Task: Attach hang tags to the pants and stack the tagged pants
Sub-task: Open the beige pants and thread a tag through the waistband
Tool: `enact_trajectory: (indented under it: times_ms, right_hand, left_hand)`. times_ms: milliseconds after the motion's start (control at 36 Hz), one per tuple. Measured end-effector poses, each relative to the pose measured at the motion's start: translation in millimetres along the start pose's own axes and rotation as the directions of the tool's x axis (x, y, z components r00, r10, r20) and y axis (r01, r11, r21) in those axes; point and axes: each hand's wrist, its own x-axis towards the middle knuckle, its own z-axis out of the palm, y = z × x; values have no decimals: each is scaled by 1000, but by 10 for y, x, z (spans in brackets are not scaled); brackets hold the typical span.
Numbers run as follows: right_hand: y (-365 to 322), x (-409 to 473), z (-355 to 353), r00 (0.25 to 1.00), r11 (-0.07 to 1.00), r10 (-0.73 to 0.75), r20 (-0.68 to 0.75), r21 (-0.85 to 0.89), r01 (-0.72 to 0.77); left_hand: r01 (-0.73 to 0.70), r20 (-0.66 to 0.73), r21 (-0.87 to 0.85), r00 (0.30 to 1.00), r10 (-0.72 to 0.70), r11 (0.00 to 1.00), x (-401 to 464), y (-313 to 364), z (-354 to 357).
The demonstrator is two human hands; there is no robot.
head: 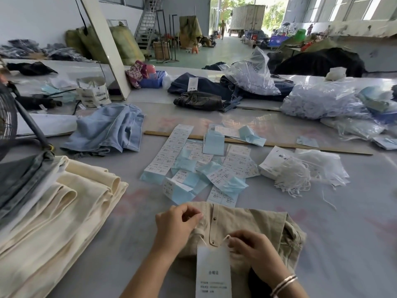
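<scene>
Where the table's (354,244) left edge meets the view, a stack of cream pants (64,211) lies folded, with grey and white garments piled against its far side, and beyond it a light blue denim pair (107,130) sits crumpled. Near the middle, close to the person, a beige pair of pants (264,224) lies folded with its waistband toward the loose sticker sheets (206,164) scattered just past it. The left hand (176,224) rests on the waistband, fingers curled, pinching the fabric or a string there; which one cannot be told. A white hang tag (213,272) lies on the pants between the two wrists, its string running up to the right hand (251,246), whose curled fingers pinch the string's end. Farther right, a bundle of white strings (294,173) spills from a clear bag, and well beyond that, bags of plastic fasteners (318,100) rest beside dark denim garments (206,91).
</scene>
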Motion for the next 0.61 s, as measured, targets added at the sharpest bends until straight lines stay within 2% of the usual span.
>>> enact_trajectory:
  times_ms: [56, 139, 250, 306, 417, 528, 611]
  right_hand:
    - [-43, 44, 34, 1000, 999, -17, -27, 41, 18]
    - [-98, 132, 110, 994, 991, -59, -96, 111, 70]
    - [-129, 247, 209, 994, 940, -29, -105, 337, 63]
    - [-115, 299, 258, 995, 908, 12, -104, 418, 32]
    - [-7, 358, 338, 993, 843, 100, -66, 536, -49]
    - [89, 336, 374, 985, 745, 169, -41, 659, -100]
    - [122, 337, 385, 986, 743, 164, -35, 661, -100]
  left_hand:
    - [-75, -49, 70, 996, 78, 995, -13, 35, 31]
    - [-129, -28, 208, 990, 137, 970, -37, 84, 81]
    - [-170, -40, 311, 981, 191, 935, -30, 133, 95]
    - [-184, -10, 240, 981, 192, 953, -25, 135, 105]
    - [-93, 131, -169, 985, 115, 981, -51, 105, 182]
    - [44, 195, -270, 981, 10, 962, -99, -57, 342]
    - [69, 172, -311, 985, -15, 948, -123, -176, 442]
